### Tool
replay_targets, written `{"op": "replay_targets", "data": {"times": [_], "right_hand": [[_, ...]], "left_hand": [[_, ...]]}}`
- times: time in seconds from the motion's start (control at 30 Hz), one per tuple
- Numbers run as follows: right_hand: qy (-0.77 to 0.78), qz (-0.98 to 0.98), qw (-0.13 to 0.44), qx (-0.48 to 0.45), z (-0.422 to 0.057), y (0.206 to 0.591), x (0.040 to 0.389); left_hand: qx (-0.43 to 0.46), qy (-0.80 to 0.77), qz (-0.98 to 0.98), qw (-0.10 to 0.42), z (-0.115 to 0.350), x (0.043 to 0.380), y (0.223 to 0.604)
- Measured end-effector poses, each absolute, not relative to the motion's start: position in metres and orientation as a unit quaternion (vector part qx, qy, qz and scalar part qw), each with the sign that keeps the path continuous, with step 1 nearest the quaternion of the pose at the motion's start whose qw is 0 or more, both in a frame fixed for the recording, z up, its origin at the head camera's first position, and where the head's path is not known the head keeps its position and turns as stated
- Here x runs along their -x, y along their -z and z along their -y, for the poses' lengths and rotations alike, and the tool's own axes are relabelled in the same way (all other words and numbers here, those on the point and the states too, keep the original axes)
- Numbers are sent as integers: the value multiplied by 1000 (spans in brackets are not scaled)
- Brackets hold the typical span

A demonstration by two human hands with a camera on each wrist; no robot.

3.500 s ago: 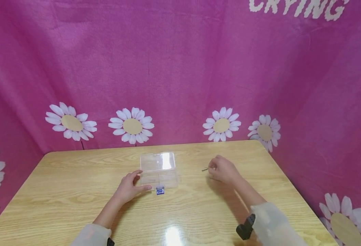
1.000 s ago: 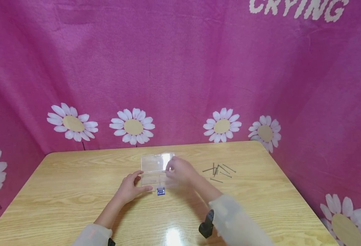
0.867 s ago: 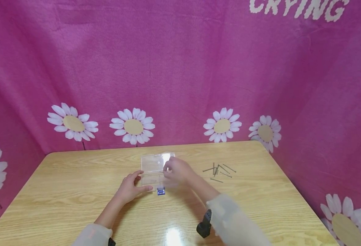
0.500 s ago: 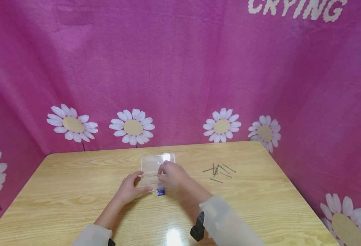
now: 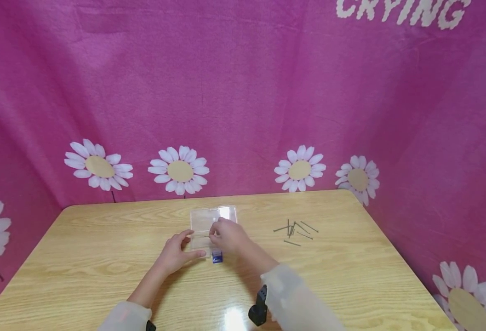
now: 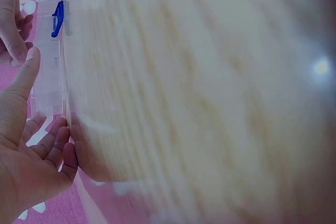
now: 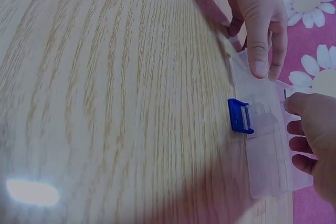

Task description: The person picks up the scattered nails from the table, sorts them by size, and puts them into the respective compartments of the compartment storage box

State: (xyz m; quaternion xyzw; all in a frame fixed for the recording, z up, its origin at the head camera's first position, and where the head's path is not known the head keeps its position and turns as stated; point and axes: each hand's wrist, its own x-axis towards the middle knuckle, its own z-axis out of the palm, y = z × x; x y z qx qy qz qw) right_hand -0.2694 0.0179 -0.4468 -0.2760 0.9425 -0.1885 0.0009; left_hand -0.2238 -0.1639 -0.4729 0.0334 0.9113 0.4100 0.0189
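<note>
A clear plastic compartment box (image 5: 200, 244) lies on the table with its lid (image 5: 202, 219) folded back and a blue latch (image 5: 217, 257) at its front. My left hand (image 5: 173, 253) holds the box's left end, thumb along the front and fingers at the far side. Over the box's middle, my right hand (image 5: 229, 236) pinches a thin nail between thumb and forefinger; its dark tip (image 7: 285, 93) shows in the right wrist view. The rest of that nail is hidden by the fingers. To the right, several long dark nails (image 5: 290, 228) lie in a loose pile.
The wooden table (image 5: 350, 266) runs back to a pink curtain (image 5: 243, 101) printed with white daisies. A dark wrist camera (image 5: 258, 307) juts from the right sleeve, low over the tabletop.
My right hand went from the nail pile to the box with a nail, then shifted a little left over the compartments. My left hand has stayed at the box's left end.
</note>
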Motion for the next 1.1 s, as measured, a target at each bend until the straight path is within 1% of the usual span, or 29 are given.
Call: {"op": "replay_targets", "data": {"times": [0.2,0.67,0.9,1.1], "right_hand": [[200,-941,6,271,-13,448,270],[201,-945,-5,259,-11,454,269],[199,-946,-16,257,-18,457,270],[198,-949,-21,246,-32,455,268]], "left_hand": [[-35,-412,-910,20,165,223,472],[-34,-410,-911,16,164,224,473],[-32,-405,-913,22,164,224,474],[-33,-404,-914,16,164,225,475]]}}
